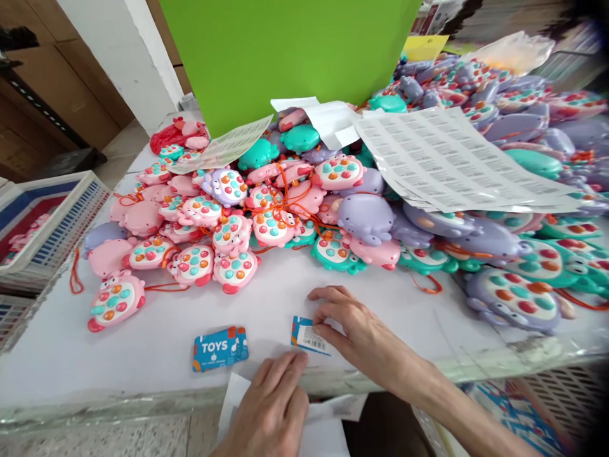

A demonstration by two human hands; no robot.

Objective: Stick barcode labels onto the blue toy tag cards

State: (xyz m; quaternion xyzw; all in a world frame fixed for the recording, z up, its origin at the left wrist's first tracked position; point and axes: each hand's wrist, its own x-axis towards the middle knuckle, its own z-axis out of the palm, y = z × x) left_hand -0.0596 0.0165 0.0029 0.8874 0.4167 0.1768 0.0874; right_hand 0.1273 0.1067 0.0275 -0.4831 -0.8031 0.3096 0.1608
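Left grip [276,400] over white paper [327,438]; whether holding, cannot tell. Right grip [335,314] narrow, fingertips touching card [299,332] with barcode label [311,338] on tabletop [157,355]; pinch unclear. Leftward, blue stack [220,360] reading "TOYS", smaller print illegible. Beyond, piled toys [235,270], printed sheets [442,152].

Left hand [278,403] points forward, right hand [351,320] curls inward.

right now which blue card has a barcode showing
The card by the right hand, to the right of the TOYS card. It bears a white barcode label; the TOYS card shows printed lettering instead.
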